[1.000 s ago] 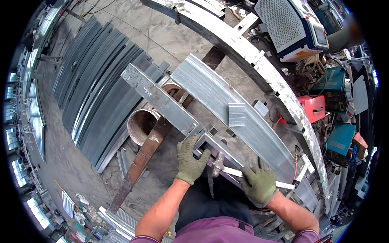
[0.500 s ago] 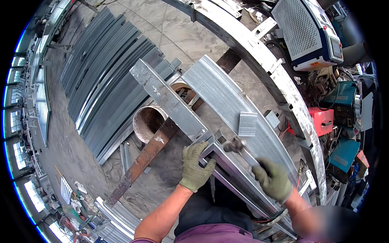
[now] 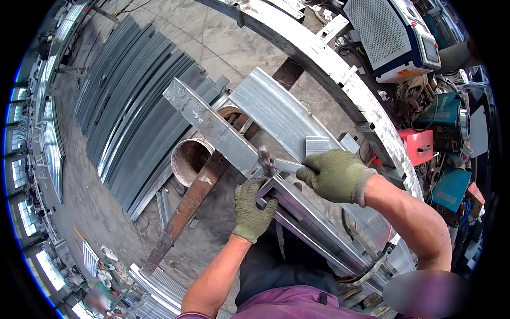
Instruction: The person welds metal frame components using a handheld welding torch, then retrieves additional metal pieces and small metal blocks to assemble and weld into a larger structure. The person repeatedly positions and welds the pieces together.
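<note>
My right hand (image 3: 336, 176), in a green work glove, is closed round the handle of a hammer (image 3: 288, 166). The hammer's head is over the near end of a long grey metal beam (image 3: 210, 127), where it meets the corner of a metal channel frame (image 3: 319, 220). Whether the head touches the metal I cannot tell. My left hand (image 3: 251, 210), gloved the same way, grips the frame's corner, with its thumb and fingers curled round the end. A small ribbed metal piece (image 3: 317, 145) lies just beyond my right hand on a wide metal panel (image 3: 279, 111).
A rusty steel bar (image 3: 186, 210) crosses under the work, beside a dirty round bucket (image 3: 188, 159). Stacked long profiles (image 3: 138, 111) cover the floor at left. A curved steel beam (image 3: 340, 74) arcs along the right, before a white machine (image 3: 388, 37) and a red box (image 3: 416, 146).
My right hand has swung the hammer up and to the left, bringing its head from right of the corner to over it. My left hand keeps its grip on the frame's corner.
</note>
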### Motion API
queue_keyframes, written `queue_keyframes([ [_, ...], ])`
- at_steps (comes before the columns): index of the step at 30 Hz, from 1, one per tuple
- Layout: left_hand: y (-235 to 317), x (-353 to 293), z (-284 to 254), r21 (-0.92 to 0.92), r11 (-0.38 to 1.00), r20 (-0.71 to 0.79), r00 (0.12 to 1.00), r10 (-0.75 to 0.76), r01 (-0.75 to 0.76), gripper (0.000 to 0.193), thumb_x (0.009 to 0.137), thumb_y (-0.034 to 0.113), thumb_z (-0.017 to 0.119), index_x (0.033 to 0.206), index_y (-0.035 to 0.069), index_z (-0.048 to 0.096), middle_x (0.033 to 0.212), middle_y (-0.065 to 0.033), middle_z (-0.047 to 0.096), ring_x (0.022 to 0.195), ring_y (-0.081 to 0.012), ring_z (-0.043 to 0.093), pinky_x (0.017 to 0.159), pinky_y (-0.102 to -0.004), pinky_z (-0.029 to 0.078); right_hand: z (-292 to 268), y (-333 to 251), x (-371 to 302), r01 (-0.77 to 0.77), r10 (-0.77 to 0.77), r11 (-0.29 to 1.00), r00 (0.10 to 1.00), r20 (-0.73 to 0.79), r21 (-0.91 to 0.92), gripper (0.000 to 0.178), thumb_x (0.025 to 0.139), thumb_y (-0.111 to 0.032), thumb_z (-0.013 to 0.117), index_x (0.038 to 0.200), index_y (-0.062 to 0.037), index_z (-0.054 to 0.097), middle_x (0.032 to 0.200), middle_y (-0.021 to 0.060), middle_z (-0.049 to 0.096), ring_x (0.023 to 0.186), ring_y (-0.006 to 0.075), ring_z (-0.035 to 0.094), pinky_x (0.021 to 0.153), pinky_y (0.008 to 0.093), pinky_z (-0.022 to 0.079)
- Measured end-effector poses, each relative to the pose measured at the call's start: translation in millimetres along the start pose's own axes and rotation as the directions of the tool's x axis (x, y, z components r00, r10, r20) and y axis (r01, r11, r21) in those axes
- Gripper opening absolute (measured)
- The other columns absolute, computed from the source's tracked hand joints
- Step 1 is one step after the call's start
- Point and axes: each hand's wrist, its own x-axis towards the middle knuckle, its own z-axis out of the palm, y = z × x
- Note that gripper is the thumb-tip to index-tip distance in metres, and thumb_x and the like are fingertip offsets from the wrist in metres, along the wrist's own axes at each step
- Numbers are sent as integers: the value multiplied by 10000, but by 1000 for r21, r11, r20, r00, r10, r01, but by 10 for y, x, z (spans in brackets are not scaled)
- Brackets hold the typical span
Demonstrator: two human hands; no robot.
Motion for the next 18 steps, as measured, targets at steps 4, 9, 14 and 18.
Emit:
queue_keyframes([
  [4, -77, -39, 38, -39, 999, -12, 1000, -11, 10, 656, 775, 139, 831, 1395, 41, 639, 1322, -179, 647, 1255, -400, 563, 1132, -525, 402, -38, 42, -20, 60, -60, 998, 997, -39, 12, 479, 1074, -442, 529, 1105, -27, 766, 1057, 256, 756, 1016, 454, 721, 936, 535, 551],
  [9, -53, -9, 30, -59, 998, 0, 1000, -24, 24, 658, 784, 152, 841, 1400, 40, 637, 1332, -174, 649, 1261, -400, 560, 1134, -520, 400, 109, 170, 18, 87, -87, 996, 996, -24, 1, 438, 1070, -421, 544, 1134, -46, 762, 1069, 245, 760, 1020, 456, 719, 926, 535, 554],
  [14, -33, -27, 16, -67, 997, 4, 999, -38, 38, 648, 793, 130, 846, 1401, 44, 637, 1349, -177, 647, 1277, -393, 559, 1131, -493, 415, 312, 480, -396, 86, 4, 961, 945, -326, 264, 338, 1015, -371, 659, 1082, -55, 761, 931, 212, 754, 920, 440, 732, 836, 514, 571],
  [18, -19, -21, 55, -64, 998, 16, 1000, -8, 9, 642, 801, 99, 829, 1407, 36, 627, 1354, -175, 635, 1282, -376, 560, 1139, -485, 420, 1004, 1137, -908, -24, 168, 958, 853, -494, 284, 247, 935, -290, 754, 1015, -56, 748, 854, 179, 735, 810, 419, 725, 716, 501, 557],
])
